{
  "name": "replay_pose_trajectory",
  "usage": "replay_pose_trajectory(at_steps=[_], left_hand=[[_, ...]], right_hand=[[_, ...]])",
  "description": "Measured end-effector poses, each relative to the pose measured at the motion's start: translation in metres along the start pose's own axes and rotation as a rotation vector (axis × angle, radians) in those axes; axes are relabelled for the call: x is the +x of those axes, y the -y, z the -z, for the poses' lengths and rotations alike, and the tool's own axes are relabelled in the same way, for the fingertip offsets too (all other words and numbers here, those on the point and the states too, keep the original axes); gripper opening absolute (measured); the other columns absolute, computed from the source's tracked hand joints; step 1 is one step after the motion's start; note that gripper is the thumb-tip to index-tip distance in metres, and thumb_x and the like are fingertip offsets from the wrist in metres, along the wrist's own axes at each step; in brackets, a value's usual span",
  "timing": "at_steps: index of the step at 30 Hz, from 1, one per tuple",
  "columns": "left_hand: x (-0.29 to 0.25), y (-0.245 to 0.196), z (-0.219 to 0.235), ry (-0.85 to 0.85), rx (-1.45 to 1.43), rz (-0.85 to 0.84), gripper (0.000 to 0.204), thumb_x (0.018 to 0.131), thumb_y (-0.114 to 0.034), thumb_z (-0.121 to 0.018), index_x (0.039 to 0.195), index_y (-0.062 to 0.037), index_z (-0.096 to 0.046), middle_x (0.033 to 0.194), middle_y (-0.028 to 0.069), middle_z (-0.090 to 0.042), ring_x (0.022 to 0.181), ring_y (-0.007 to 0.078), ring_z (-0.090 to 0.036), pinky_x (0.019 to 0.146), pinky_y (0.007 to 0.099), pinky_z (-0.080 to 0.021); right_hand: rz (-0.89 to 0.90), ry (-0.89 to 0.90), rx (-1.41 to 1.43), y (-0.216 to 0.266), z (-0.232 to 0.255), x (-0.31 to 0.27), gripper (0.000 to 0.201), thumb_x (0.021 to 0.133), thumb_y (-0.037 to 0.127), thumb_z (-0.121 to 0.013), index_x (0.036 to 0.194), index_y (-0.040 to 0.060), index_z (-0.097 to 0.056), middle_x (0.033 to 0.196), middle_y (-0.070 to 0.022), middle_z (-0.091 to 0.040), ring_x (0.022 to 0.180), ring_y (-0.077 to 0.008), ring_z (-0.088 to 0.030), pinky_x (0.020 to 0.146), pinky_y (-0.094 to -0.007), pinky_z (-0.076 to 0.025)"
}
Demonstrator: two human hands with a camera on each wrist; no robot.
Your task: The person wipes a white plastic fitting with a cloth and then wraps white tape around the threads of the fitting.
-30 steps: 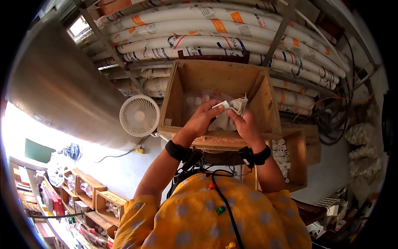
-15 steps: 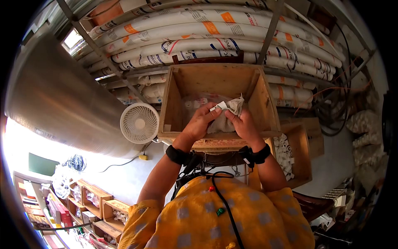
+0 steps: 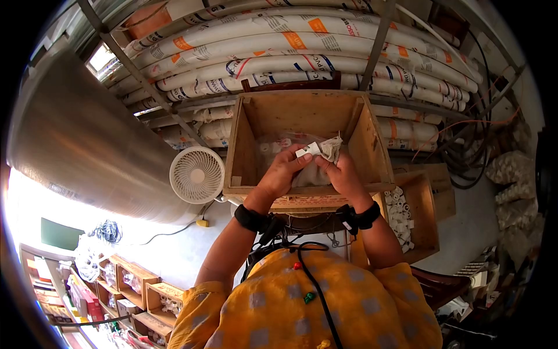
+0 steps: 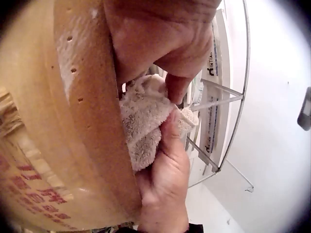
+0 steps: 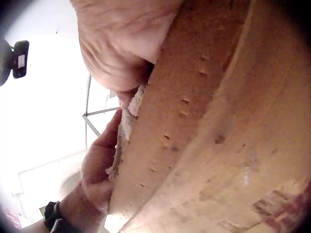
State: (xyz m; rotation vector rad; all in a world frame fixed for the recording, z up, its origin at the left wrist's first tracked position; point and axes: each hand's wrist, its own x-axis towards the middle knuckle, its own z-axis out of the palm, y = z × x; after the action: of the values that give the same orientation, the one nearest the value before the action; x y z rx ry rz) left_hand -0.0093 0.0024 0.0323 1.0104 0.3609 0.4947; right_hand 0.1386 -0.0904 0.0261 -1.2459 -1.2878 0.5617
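In the head view the left hand (image 3: 280, 172) pinches a small white piece (image 3: 308, 150) between thumb and fingers, above the near part of a wooden box (image 3: 302, 101). Beside it the right hand (image 3: 347, 178) grips a bunched greyish cloth (image 3: 330, 149) that meets the white piece. The left wrist view shows the fluffy cloth (image 4: 146, 116) hanging between both hands. The box wall hides much of the cloth in the right wrist view. A clear plastic bag (image 3: 269, 145) with small pieces lies in the box, left of the cloth.
Wrapped white pipes (image 3: 261, 43) lie on a metal rack behind the box. A white fan (image 3: 197, 174) stands at its left, and a second wooden box with white fittings (image 3: 397, 218) at its right. Small wooden crates (image 3: 132, 282) line the lower left.
Over the last second the white piece has tilted and shifted slightly between the fingers, with both hands still close together. The head view has shifted a little.
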Motion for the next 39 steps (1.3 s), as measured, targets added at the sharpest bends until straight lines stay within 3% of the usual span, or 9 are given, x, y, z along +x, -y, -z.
replay_pose_trajectory(at_steps=[1, 4, 10, 19, 22, 25, 28, 37, 39], left_hand=[[0.0, 0.0, 0.001, 0.006, -0.005, 0.003, 0.036, 0.09, -0.022, -0.059, 0.117, -0.0008, -0.05, 0.103, 0.0045, -0.058, 0.092, 0.0097, -0.053, 0.081, 0.0248, -0.043], [-0.001, 0.0, -0.002, -0.055, -0.029, 0.013, 0.031, 0.09, -0.024, -0.059, 0.112, -0.0022, -0.053, 0.094, 0.0013, -0.059, 0.081, 0.0066, -0.052, 0.071, 0.0221, -0.042], [-0.001, -0.003, 0.006, -0.03, 0.023, 0.046, 0.024, 0.091, -0.028, -0.056, 0.101, -0.0061, -0.06, 0.076, -0.0066, -0.053, 0.059, 0.0014, -0.037, 0.053, 0.0181, -0.028], [-0.002, -0.002, -0.006, -0.07, 0.0, -0.004, 0.031, 0.09, -0.024, -0.059, 0.113, -0.0032, -0.054, 0.096, 0.0005, -0.058, 0.078, 0.0057, -0.049, 0.066, 0.0214, -0.039], [-0.002, -0.003, -0.006, -0.098, -0.026, 0.001, 0.03, 0.091, -0.026, -0.058, 0.11, -0.0036, -0.056, 0.091, -0.0011, -0.058, 0.073, 0.0043, -0.048, 0.062, 0.0201, -0.038], [0.001, 0.0, 0.015, -0.018, 0.036, 0.079, 0.028, 0.093, -0.024, -0.053, 0.113, -0.0049, -0.054, 0.105, 0.0031, -0.06, 0.094, 0.0108, -0.057, 0.079, 0.0242, -0.046], [0.003, 0.002, 0.007, -0.036, -0.008, 0.027, 0.027, 0.092, -0.03, -0.055, 0.102, -0.0052, -0.059, 0.08, -0.004, -0.058, 0.062, 0.0017, -0.042, 0.055, 0.0184, -0.032], [0.003, 0.002, 0.002, -0.072, 0.0, 0.025, 0.029, 0.093, -0.03, -0.054, 0.102, -0.0035, -0.057, 0.088, 0.0003, -0.059, 0.079, 0.0101, -0.057, 0.072, 0.0233, -0.045], [0.001, 0.001, -0.001, -0.068, -0.046, 0.029, 0.029, 0.093, -0.03, -0.054, 0.103, -0.0034, -0.057, 0.087, -0.0004, -0.059, 0.074, 0.0079, -0.055, 0.067, 0.0219, -0.044]], right_hand=[[-0.023, -0.01, 0.011, 0.001, 0.0, 0.0, 0.025, 0.083, 0.016, -0.066, 0.102, 0.0003, -0.06, 0.098, -0.0135, -0.061, 0.089, -0.0248, -0.058, 0.077, -0.0337, -0.045], [-0.023, -0.012, 0.034, 0.001, 0.0, -0.001, 0.026, 0.082, 0.017, -0.068, 0.101, 0.0002, -0.06, 0.097, -0.0128, -0.062, 0.088, -0.0245, -0.059, 0.077, -0.0333, -0.045], [-0.006, 0.084, 0.008, 0.007, 0.0, 0.002, 0.031, 0.08, 0.019, -0.071, 0.102, -0.0001, -0.06, 0.094, -0.0127, -0.064, 0.086, -0.0255, -0.061, 0.077, -0.0336, -0.046], [0.01, -0.032, -0.029, 0.001, -0.001, -0.001, 0.025, 0.083, 0.015, -0.066, 0.102, 0.0006, -0.06, 0.096, -0.0137, -0.063, 0.088, -0.0272, -0.06, 0.077, -0.0344, -0.046], [0.053, -0.016, -0.032, 0.005, 0.0, 0.001, 0.026, 0.083, 0.016, -0.067, 0.102, 0.0003, -0.059, 0.096, -0.0133, -0.063, 0.088, -0.0272, -0.06, 0.077, -0.0345, -0.046], [0.067, 0.059, 0.001, 0.008, 0.0, 0.002, 0.028, 0.082, 0.017, -0.068, 0.102, 0.0001, -0.059, 0.095, -0.0131, -0.064, 0.087, -0.027, -0.06, 0.077, -0.0345, -0.046], [0.061, 0.08, -0.058, 0.006, 0.001, 0.002, 0.03, 0.081, 0.018, -0.069, 0.102, -0.0001, -0.059, 0.095, -0.0131, -0.064, 0.086, -0.0274, -0.061, 0.076, -0.0345, -0.046], [0.013, -0.009, 0.006, 0.001, -0.002, 0.0, 0.024, 0.083, 0.017, -0.067, 0.098, -0.001, -0.06, 0.091, -0.0123, -0.063, 0.085, -0.0279, -0.059, 0.076, -0.0349, -0.045], [-0.003, 0.016, 0.04, 0.0, -0.001, 0.001, 0.026, 0.083, 0.018, -0.067, 0.099, -0.0009, -0.06, 0.092, -0.0124, -0.063, 0.086, -0.0277, -0.059, 0.077, -0.0352, -0.045]])
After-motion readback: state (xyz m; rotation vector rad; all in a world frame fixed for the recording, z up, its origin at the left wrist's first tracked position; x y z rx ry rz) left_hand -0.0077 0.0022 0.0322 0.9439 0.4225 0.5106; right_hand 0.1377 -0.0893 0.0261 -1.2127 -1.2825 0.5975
